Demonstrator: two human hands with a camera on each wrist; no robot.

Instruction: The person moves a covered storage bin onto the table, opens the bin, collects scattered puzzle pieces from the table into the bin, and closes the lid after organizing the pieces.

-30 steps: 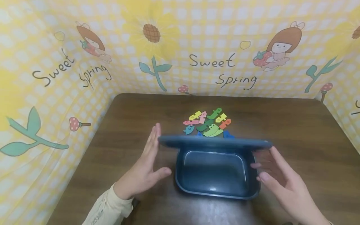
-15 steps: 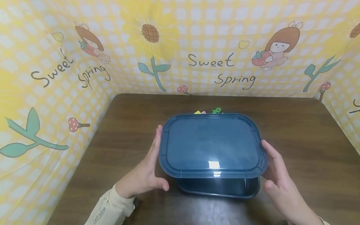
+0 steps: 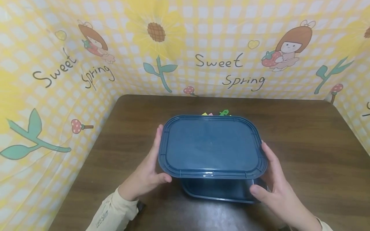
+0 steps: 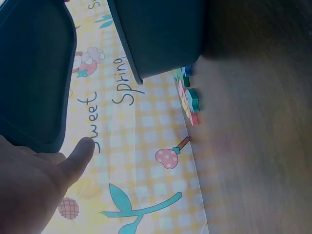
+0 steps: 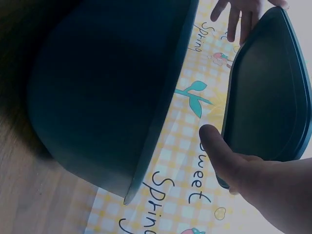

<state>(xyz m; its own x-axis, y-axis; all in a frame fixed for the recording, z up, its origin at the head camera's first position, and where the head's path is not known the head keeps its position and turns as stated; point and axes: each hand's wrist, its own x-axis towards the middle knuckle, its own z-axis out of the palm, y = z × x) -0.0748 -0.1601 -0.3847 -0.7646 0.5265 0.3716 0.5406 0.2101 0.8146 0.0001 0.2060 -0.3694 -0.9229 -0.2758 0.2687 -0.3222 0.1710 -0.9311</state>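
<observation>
A dark blue lid [image 3: 212, 144] is held up between both hands, tilted over a matching dark blue box [image 3: 216, 189]. A gap parts lid and box in the wrist views. The left hand [image 3: 144, 173] presses its straight fingers along the lid's left edge, thumb held apart. At the right edge, the right hand [image 3: 277, 186] touches the lid with extended fingers; its thumb [image 5: 219, 151] stands away from the lid. Behind the lid, small colourful flat toy pieces [image 3: 224, 112] peek out, mostly hidden in the head view. Their edges show in the left wrist view as coloured pieces [image 4: 192, 100].
The box stands on a brown wooden table [image 3: 312, 144]. A yellow checked cloth [image 3: 214, 38] with printed flowers and lettering hangs around the back and sides of the table.
The lid has swung from nearly edge-on to facing the head camera, covering the toy pieces and much of the box. Lately it shifted slightly left, the right hand moving with it.
</observation>
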